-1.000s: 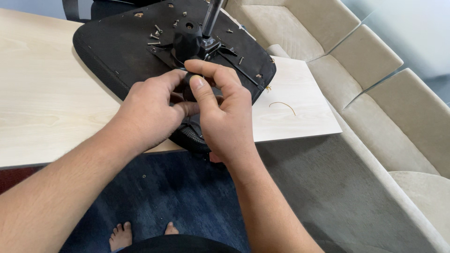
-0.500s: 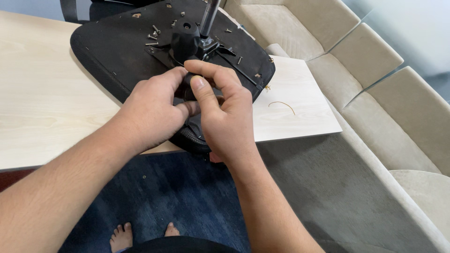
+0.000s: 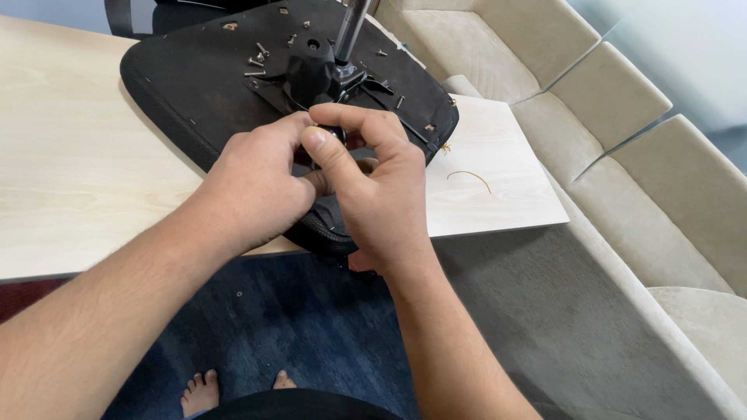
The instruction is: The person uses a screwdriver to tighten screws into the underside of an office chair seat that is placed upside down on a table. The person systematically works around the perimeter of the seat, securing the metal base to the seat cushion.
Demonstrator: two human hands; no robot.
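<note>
The left hand is curled up, with its fingers bent in tight toward the middle. Its fingertips press against the right hand, and I cannot tell what they pinch, because the knuckles hide it. Under both hands lies the black seat bottom of a chair, turned upside down on a light wooden table. The near edge of the seat sticks out over the table edge, just below the hands.

The right hand touches the left one. Its thumb and first finger bend into a small ring around a small dark part of the seat, and the grip is narrow. How much of that part it holds is hidden.

Just above the hands stands a black metal bracket with a shiny pole going up from it. Little screws lie loose on the seat to the upper left of the hands.

To the right of the hands, on the table, lies a thin curved wire. Farther right is a beige sofa.
</note>
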